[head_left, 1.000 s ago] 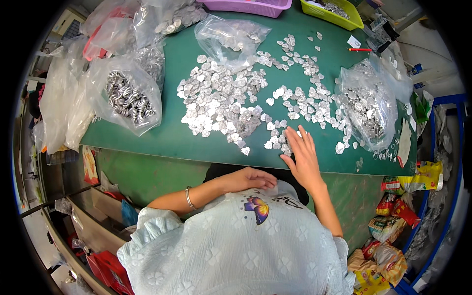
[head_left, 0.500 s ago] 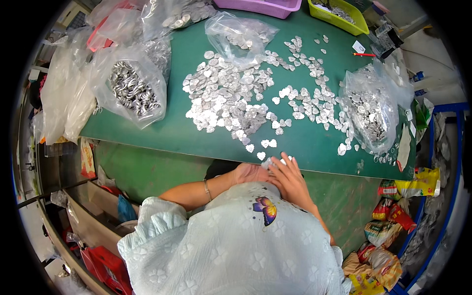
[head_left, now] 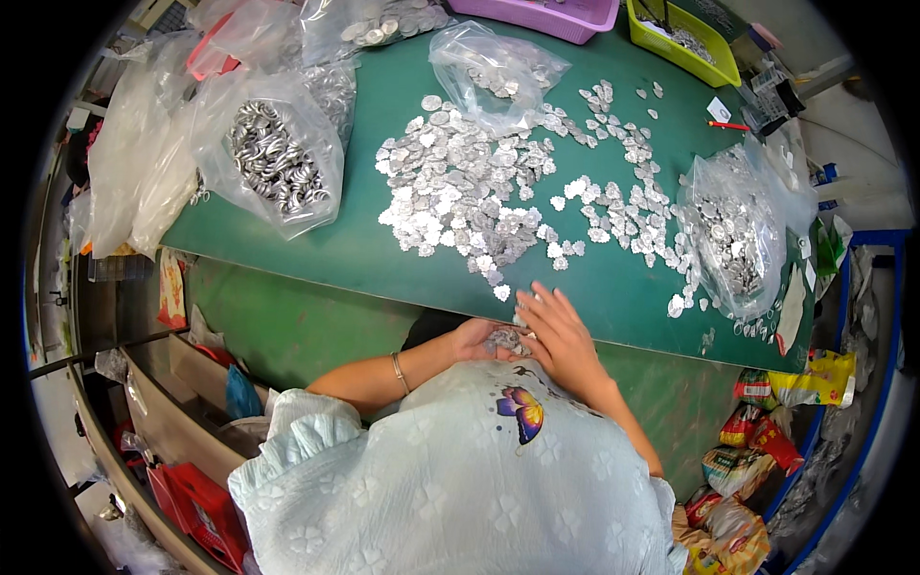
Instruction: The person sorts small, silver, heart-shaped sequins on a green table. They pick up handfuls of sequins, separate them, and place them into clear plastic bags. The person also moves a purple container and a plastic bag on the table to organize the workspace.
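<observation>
My left hand [head_left: 470, 341] is cupped, palm up, just below the front edge of the green table [head_left: 287, 259]. Several small silver metal pieces [head_left: 502, 339] lie in it. Over the table edge beside it, my right hand [head_left: 556, 335] has its fingers stretched out, with a pale bit near its fingertips; the underside of this hand is hidden. Beyond both hands spreads a large pile of flat silver heart-shaped metal pieces [head_left: 460, 192], and its nearest piece lies just past my right fingertips. A looser scatter of similar pieces [head_left: 623, 216] continues to the right.
Clear plastic bags of metal parts stand at the left [head_left: 321, 206], the back [head_left: 479, 57] and the right [head_left: 733, 230]. A purple basket [head_left: 551, 24] and a yellow-green basket [head_left: 685, 53] sit along the far side. A red pen [head_left: 728, 126] lies near the back right.
The few loose hearts at the table's front edge are gone from there, and silver pieces now show in my left palm. My right hand has shifted slightly. The whole view has swung a little.
</observation>
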`<control>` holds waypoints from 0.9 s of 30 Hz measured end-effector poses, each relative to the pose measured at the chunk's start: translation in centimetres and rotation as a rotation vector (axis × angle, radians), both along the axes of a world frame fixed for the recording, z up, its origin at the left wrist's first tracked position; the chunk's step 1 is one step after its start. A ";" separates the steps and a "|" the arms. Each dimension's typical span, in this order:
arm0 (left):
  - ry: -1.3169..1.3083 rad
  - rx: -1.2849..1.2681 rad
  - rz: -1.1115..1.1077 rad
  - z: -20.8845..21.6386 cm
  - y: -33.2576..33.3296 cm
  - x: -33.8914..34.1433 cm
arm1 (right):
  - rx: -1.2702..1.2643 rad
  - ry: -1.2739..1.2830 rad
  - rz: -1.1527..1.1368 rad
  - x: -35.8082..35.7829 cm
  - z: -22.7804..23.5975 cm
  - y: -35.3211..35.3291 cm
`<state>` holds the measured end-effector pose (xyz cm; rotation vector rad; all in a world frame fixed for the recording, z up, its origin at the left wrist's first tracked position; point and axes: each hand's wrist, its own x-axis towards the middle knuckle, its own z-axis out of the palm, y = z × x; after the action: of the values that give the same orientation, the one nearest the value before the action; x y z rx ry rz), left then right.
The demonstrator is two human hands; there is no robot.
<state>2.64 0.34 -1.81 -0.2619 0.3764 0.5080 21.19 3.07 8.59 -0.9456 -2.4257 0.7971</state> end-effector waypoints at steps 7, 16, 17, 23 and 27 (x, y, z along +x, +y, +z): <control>-0.375 -0.057 0.077 -3.5 -0.3 0.4 | -0.111 0.228 0.061 1.6 -0.3 -0.7; 0.219 -0.086 -0.113 4.8 1.6 1.8 | 0.112 -0.120 -0.154 -0.5 -0.3 6.4; 0.128 -0.077 -0.099 4.4 1.5 1.6 | 0.086 -0.116 -0.133 -0.3 -0.4 6.0; -0.481 -0.101 0.007 -2.9 -0.2 1.1 | -0.068 -0.049 0.063 1.3 0.8 -0.2; 0.043 -0.016 -0.039 -1.3 0.0 1.4 | -0.210 0.153 0.159 1.5 0.8 -2.3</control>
<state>3.99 0.32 -3.14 -0.2590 0.4268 0.4730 22.67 0.80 9.35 -0.7402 -2.3381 1.1561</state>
